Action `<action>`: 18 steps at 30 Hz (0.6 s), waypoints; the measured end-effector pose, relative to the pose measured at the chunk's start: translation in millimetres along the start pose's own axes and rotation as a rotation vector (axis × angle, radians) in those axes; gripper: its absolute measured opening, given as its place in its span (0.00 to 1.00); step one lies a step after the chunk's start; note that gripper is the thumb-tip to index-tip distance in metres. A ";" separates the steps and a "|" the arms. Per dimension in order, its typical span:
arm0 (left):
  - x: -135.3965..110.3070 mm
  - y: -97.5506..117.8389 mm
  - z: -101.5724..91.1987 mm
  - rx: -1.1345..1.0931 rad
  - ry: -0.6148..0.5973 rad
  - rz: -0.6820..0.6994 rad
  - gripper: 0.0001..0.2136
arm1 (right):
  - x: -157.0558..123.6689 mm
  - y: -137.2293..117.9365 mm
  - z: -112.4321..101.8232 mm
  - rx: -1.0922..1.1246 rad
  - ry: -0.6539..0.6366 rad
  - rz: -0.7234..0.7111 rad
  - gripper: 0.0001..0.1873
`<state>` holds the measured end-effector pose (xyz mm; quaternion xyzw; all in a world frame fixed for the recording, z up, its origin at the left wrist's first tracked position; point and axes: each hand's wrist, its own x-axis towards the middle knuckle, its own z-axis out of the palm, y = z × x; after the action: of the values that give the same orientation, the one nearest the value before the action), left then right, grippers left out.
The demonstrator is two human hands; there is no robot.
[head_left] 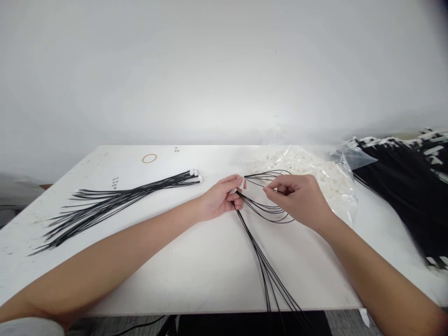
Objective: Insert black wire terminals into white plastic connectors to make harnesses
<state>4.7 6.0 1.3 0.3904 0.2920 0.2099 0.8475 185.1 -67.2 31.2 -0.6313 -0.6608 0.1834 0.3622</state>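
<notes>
My left hand, near the middle of the table, is closed around small white plastic connectors. Black wires run from those connectors; one bunch hangs down past the front edge of the table. Two other bunches, including the looped wires, curve across to my right hand. Thumb and forefinger of that hand are pinched together, with the looped wires going in among its fingers. Their far ends are hidden by the hand. Exactly what sits in the pinched fingertips is too small to make out.
Left on the white table lies a bundle of black wires with white connectors. An orange rubber band is behind it. A clear plastic bag of white connectors lies behind my right hand. A large heap of black wires covers the right side.
</notes>
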 end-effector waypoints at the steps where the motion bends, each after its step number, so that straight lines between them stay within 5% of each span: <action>1: 0.0 0.0 -0.2 0.005 0.001 0.000 0.09 | -0.1 -0.2 0.2 -0.008 0.007 -0.014 0.07; 18: -0.6 0.8 1.0 0.028 0.010 0.007 0.09 | 1.5 1.9 4.1 -0.070 0.196 -0.286 0.06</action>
<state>4.8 5.5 2.7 0.4020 0.2979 0.2108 0.8398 183.6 -64.6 27.5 -0.5577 -0.7115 0.0446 0.4251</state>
